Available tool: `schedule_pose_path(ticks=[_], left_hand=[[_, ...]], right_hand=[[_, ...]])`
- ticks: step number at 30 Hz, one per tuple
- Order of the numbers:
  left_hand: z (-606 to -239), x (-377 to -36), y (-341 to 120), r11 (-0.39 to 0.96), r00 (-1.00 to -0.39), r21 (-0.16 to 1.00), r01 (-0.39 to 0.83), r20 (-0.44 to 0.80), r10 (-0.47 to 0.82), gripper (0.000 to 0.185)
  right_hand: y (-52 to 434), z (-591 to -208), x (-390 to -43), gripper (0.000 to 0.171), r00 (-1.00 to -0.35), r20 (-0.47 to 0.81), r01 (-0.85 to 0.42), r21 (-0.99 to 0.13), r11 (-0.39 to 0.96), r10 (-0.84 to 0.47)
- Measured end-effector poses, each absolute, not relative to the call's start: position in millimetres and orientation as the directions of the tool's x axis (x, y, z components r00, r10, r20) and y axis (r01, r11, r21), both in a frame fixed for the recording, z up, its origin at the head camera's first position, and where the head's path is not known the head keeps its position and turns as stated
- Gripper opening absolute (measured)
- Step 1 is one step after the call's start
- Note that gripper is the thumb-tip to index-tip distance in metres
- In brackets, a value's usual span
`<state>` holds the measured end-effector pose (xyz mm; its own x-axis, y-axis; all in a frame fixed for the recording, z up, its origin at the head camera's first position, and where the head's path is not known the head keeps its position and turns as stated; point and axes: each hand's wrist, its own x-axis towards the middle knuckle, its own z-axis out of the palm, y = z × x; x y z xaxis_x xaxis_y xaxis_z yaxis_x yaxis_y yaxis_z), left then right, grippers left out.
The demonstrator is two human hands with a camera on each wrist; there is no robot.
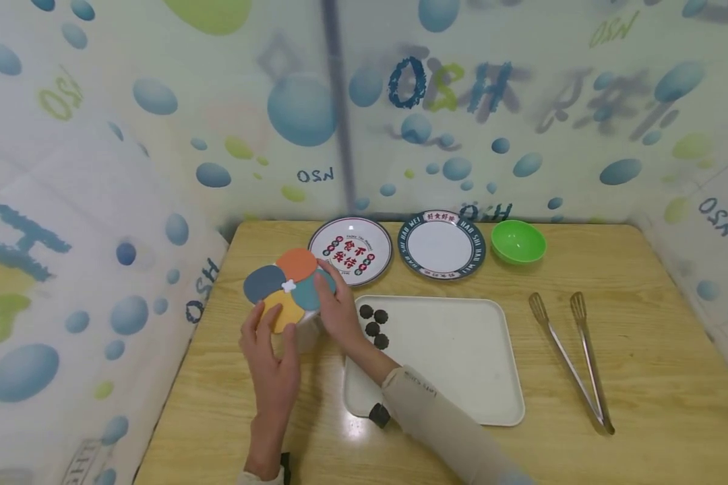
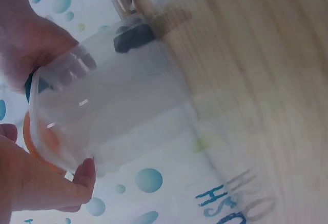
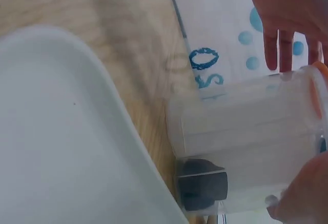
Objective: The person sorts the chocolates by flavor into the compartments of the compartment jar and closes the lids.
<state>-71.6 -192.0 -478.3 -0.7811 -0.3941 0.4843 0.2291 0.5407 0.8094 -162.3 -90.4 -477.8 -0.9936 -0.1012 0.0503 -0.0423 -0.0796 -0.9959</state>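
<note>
A translucent plastic container stands on the table, left of the tray, its lid patterned with orange, blue, teal and yellow petals. My right hand holds the lid's right side, thumb over the top. At the near-left edge, my left hand rests fingertips on the lid, with its thumb against the rim. Through the container wall, a dark lump shows at the bottom. Several small black ridged pieces lie on the white tray beside the right forearm.
Behind the tray stand a red-lettered plate, a dark-rimmed plate and a green bowl. Metal tongs lie spread on the right. Patterned curtains edge the table at the back and sides.
</note>
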Motion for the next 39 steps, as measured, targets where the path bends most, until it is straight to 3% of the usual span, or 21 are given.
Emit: schedule_pose_path(ticks=[7, 14, 18, 23, 27, 34, 37, 39], left_hand=[[-466.9, -97.5, -223.0, 0.554, -0.682, 0.763, 0.335, 0.601, -0.416, 0.017], [-472.0, -117.3, -248.6, 0.513, -0.822, 0.793, 0.328, 0.507, -0.258, 0.034], [-477.8, -113.7, -241.6, 0.474, -0.849, 0.842, 0.256, 0.43, -0.306, 0.041], [-481.0, -103.6, -218.0, 0.561, -0.796, 0.812, 0.16, 0.442, -0.413, 0.038], [-483.3, -93.0, -205.7, 0.631, -0.741, 0.759, 0.156, 0.513, -0.434, 0.036], [-480.1, -83.1, -195.6, 0.674, -0.751, 0.721, 0.16, 0.532, -0.391, 0.04], [-477.6, -82.0, -198.3, 0.682, -0.727, 0.7, 0.21, 0.578, -0.369, 0.035], [-475.8, -82.6, -203.4, 0.703, -0.685, 0.645, 0.3, 0.658, -0.312, 0.03]], right_hand=[[-83.6, -479.5, -138.6, 0.064, -0.996, 0.009, -0.001, -0.996, -0.087, -0.088], [-88.9, -486.1, -99.8, 0.07, -0.99, 0.109, -0.105, -0.993, -0.057, -0.088], [-94.6, -486.9, -97.4, 0.07, -0.987, 0.139, -0.135, -0.989, -0.053, -0.086], [-95.5, -483.8, -111.6, 0.066, -0.988, 0.135, -0.134, -0.991, -0.019, -0.074], [-88.8, -480.6, -125.4, 0.061, -0.988, 0.094, -0.09, -0.995, -0.037, -0.126], [-74.5, -479.3, -144.4, 0.058, -0.98, 0.062, -0.061, -0.998, -0.012, -0.187], [-72.6, -481.4, -145.3, 0.055, -0.976, 0.102, -0.097, -0.995, -0.033, -0.19], [-68.6, -481.6, -143.6, 0.05, -0.961, 0.215, -0.211, -0.977, -0.042, -0.171]])
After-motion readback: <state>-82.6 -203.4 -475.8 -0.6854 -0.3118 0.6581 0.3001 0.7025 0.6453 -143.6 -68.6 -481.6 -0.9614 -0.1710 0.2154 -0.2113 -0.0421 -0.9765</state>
